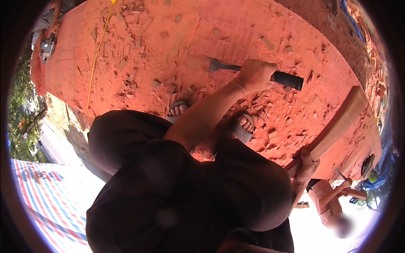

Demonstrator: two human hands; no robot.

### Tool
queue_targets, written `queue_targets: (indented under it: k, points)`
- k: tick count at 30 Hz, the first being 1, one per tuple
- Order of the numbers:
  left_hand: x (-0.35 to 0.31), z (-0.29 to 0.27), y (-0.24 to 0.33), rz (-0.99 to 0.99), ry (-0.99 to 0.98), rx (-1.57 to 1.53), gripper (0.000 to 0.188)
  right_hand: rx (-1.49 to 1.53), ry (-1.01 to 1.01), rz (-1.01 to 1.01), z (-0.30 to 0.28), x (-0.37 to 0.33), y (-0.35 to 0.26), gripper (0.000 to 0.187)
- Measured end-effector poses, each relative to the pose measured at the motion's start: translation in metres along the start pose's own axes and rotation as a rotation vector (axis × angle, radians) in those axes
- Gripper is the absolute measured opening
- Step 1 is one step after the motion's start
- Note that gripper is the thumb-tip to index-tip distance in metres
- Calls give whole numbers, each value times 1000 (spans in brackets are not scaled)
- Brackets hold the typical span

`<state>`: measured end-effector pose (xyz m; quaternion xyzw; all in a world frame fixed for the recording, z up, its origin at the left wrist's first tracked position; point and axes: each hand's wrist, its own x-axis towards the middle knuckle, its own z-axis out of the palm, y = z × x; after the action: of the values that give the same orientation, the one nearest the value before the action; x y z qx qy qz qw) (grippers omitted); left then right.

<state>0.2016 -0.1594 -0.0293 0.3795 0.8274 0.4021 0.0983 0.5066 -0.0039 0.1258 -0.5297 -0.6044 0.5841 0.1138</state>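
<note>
Gripping the chisel [288, 80], blade [216, 65] pointing left, the left hand [256, 76] is over the red wood [173, 46]. Closer in, off to the right, the right hand [307, 163] grips a wooden bat [338, 122] slanting away.

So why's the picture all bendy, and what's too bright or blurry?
Head view: the fisheye lens bends straight edges near the rim; head view: the red, white and blue striped sheet partly washes out in glare; head view: another person's head is blurred, while the steel chisel with black handle looks clearer.
</note>
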Motion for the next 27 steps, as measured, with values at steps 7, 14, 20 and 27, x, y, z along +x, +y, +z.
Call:
queue_targets:
  k: [7,14,20,27]
  points:
    - [-1,5,2,-30,-23,30,16,501,475,-150,77,26,-118,15]
    - [-1,-10,-7,1,50,37,16,-142,-115,158,84,3,41,13]
    - [-30,-8,24,38,-105,12,20,52,168,27,21,-2,-6,15]
    - [-46,-2,29,61,-91,-96,24,186,125,-176,-46,8,-24,27]
